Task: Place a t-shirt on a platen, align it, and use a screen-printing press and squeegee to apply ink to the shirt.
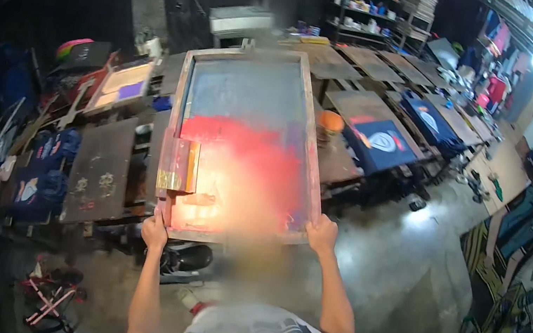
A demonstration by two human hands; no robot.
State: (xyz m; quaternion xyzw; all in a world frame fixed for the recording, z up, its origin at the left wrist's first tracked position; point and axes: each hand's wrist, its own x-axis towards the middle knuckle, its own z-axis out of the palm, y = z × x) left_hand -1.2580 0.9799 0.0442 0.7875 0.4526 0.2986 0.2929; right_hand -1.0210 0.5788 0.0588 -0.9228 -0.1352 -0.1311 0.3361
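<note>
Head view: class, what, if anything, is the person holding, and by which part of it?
A wooden frame, held in both hands: the left hand at its near left corner, the right hand at its near right corner.

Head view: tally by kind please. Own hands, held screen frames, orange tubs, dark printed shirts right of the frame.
Hands: 2 (left hand, right hand)
Held screen frame: 1
Orange tub: 1
Dark printed shirts: 2
Total: 6
</note>
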